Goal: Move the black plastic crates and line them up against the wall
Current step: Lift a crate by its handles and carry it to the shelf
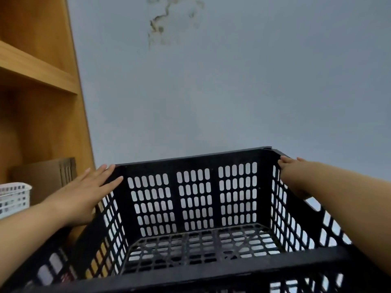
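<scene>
Pushing one crate up to the wall looks like the step in hand. Its near rim runs across the bottom of the view and its slotted floor is empty. Whether it rests on something or is carried I cannot tell, as nothing under it shows.

The left hand lies flat on the outside of the left side wall. Its fingers are straight and spread, with the tips on the rim at the far left corner, so it presses rather than grips. The right hand reaches along the outside of the right side wall to the far right corner. Its fingers look straight too, tips at the rim. The palm is hidden, so a hold is unlikely but not ruled out. Both arms are stretched well forward.

The far side stands near the wall, slightly skewed. The next move probably calls for an even push from both hands, squaring it flush. To the left stands a wooden shelf, with a white basket and a box.
</scene>
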{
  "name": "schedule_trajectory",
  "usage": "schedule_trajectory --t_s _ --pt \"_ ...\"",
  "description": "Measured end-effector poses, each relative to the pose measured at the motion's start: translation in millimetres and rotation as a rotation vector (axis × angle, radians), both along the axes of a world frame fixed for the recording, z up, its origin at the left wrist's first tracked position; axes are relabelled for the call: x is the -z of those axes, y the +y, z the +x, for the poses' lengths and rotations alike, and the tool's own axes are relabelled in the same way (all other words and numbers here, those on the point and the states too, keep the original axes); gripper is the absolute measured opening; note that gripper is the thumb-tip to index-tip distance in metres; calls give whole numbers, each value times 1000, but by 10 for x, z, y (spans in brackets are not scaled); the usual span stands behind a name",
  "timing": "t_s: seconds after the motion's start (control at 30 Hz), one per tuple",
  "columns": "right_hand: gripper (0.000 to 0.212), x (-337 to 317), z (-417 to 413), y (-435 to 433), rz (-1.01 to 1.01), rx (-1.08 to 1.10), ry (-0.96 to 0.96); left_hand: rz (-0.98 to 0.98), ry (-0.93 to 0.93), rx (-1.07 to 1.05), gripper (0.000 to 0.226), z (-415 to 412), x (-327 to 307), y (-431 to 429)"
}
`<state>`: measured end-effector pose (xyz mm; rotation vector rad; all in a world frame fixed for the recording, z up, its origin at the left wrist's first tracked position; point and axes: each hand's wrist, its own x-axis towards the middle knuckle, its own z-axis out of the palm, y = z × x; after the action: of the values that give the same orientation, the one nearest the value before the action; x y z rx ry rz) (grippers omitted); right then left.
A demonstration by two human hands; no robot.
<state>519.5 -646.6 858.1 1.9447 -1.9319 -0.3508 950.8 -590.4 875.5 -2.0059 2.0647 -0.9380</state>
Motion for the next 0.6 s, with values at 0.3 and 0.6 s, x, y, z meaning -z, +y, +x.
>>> schedule_trajectory --t_s 0.3,0.6 --pt "63 139 927 -251 101 67 46 85 -5 102 101 972 123 -689" --pt "58 427 1215 -839 154 27 47 124 92 114 95 1315 660 -1335"
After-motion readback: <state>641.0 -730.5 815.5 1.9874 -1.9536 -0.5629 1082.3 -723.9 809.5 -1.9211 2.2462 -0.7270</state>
